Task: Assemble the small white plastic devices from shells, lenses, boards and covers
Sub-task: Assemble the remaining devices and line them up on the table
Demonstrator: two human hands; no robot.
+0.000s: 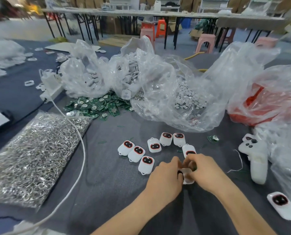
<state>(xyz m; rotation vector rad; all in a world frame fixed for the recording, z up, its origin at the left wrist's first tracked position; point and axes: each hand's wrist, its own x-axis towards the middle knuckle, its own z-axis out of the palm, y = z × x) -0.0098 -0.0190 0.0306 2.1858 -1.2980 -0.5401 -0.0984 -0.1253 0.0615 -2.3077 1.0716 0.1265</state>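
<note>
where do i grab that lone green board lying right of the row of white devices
Pinch the green board by two opposite edges, coming straight down from above. It lies flat on the grey cloth with nothing touching it, and a shiny metal part sits on top, so the edges seem safest. The right hand is nearer, once it lets go of the white device.

No readable text, label, brand or number shows anywhere.

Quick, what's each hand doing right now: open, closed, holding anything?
Left hand: grips the white device.
Right hand: pinches the same white device.
</note>
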